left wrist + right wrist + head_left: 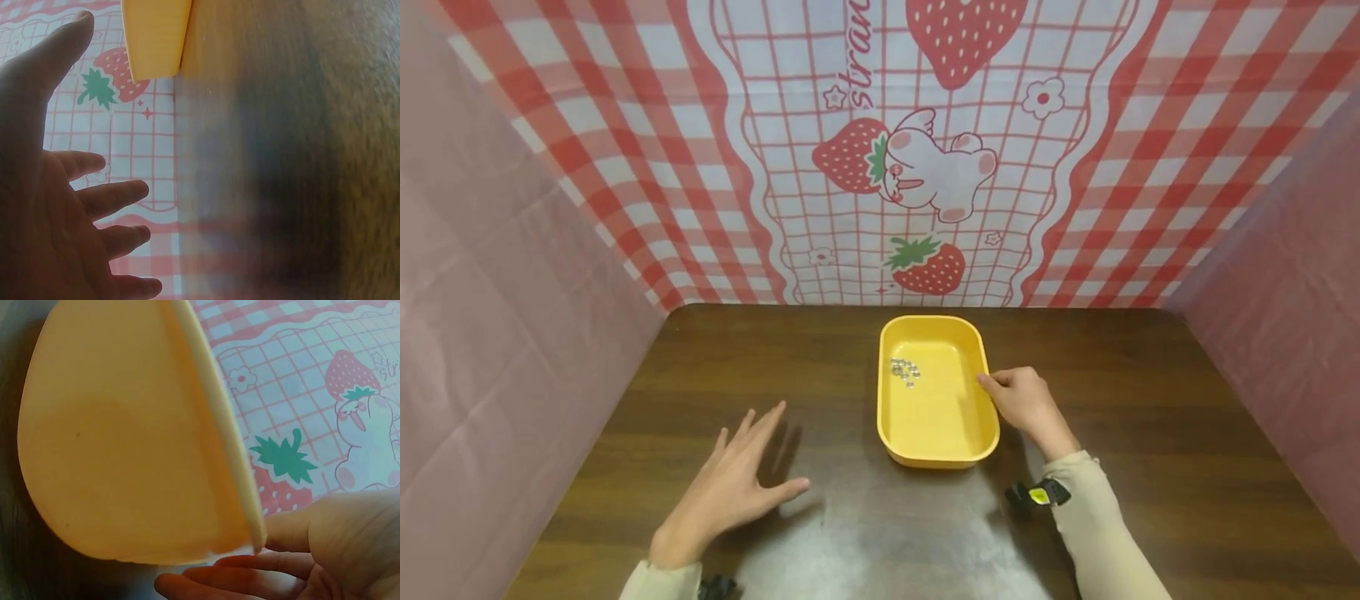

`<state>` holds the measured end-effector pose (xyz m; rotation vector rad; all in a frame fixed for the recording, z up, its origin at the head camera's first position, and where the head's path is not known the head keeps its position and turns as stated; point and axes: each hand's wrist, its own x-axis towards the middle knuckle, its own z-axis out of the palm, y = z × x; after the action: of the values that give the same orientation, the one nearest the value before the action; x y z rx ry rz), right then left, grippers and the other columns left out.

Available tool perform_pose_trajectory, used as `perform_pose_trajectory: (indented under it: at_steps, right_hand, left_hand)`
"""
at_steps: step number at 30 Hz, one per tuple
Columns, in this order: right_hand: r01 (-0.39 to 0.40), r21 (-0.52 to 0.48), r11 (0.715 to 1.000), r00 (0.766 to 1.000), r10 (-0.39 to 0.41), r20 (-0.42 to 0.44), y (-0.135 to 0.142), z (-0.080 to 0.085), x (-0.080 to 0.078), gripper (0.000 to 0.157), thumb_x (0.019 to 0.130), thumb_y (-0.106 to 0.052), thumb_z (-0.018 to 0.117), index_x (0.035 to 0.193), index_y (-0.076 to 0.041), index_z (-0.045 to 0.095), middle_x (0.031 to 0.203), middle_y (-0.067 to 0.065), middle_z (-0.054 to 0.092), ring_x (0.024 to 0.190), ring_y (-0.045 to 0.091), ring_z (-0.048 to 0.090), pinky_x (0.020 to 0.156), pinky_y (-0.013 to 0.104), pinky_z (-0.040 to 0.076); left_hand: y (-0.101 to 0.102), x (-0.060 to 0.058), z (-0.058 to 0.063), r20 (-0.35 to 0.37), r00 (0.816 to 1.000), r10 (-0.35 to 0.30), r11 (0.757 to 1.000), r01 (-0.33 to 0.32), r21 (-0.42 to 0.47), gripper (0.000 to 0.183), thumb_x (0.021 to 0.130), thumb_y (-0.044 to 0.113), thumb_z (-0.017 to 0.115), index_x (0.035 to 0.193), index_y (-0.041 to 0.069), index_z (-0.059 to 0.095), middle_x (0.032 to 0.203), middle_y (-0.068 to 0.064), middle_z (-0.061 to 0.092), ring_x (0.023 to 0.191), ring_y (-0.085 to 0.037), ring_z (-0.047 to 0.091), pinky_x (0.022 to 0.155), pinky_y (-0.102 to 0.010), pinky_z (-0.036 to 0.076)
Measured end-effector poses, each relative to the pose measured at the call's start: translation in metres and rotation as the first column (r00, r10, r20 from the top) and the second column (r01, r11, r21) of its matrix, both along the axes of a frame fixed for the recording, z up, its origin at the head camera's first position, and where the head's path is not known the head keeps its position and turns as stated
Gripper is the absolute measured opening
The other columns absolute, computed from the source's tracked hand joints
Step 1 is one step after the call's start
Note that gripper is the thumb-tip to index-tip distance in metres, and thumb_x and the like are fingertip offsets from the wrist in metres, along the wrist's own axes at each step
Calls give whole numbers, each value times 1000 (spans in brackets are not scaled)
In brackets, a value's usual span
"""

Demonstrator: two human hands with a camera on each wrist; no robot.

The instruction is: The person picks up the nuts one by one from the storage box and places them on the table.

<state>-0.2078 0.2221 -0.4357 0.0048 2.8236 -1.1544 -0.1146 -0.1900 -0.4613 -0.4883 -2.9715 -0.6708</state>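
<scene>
One deep yellow plastic basin [942, 417], oblong with rounded corners, is on the dark wood-grain table [1097, 358], a little right of the table's middle and near the checked strawberry-print cloth [880, 267] behind it. A small scatter of shiny metallic pieces [897, 372] lies on the basin's floor by its left wall; they are too small to tell what they are.

The basin looks light and fairly stiff, with smooth walls that could prove a bit slippery, and it does not seem fragile. Its rim appears the best place to take hold, ideally at both long sides so it keeps level; tipping it would probably send the loose pieces sliding.

The right hand [1028, 404] pinches the rim at the right long side, thumb on the inner side and fingers outside and below. The left hand [730, 492] holds nothing: its fingers are spread and nearly straight, the thumb wide of them, and it is well apart from the basin's left side, over the table.
</scene>
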Motion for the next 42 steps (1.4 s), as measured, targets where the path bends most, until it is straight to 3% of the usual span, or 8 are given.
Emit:
perform_pose_trajectory:
  at_steps: [2,7,11,15,20,42]
  right_hand:
    - [-7,45,999,1000,8,-28,0,2,1,37,103,-25,60,117,7,74,109,23,75,91,29,67,76,40,57]
    - [-11,40,999,999,12,-39,0,5,5,36,100,-19,61,119,10,71,111,26,74,90,29,68,78,40,57]
    - [-7,-20,1000,1000,7,-10,0,6,6,36,101,-15,61,121,14,68,108,28,73,78,24,70,68,35,59]
    - [19,-99,995,999,-15,47,-3,6,7,38,102,-14,60,125,16,64,109,30,72,70,20,72,64,37,63]
    - [28,-103,994,999,-24,45,-7,5,5,39,102,-15,61,126,15,64,107,29,73,66,19,70,62,37,62]
    - [19,-169,985,1000,-17,15,-23,-2,6,35,100,-14,65,122,13,68,107,28,74,77,22,75,64,33,64]
  left_hand:
    - [0,0,0,0,1000,4,1000,-4,-1,108,82,69,73,164,18,26,163,-14,39,149,-50,32,115,-77,21]
    - [0,-1,0,-6,1000,6,1000,-6,-7,108,82,72,71,164,19,26,163,-14,39,148,-50,34,114,-78,22]
    - [0,-1,0,-1,1000,6,1000,-6,-8,107,82,71,72,164,19,25,163,-13,39,148,-50,34,114,-78,22]
    - [0,-1,0,-4,1000,6,1000,-6,-11,107,82,69,73,164,20,25,163,-14,40,148,-50,34,114,-78,22]
    - [1,-2,-2,2,1000,1,1000,-1,-5,107,82,68,74,164,19,26,162,-14,41,149,-50,33,115,-77,21]
    - [-2,-3,-3,8,1000,3,1000,-4,11,107,81,66,76,164,18,27,163,-15,40,148,-51,34,114,-78,21]
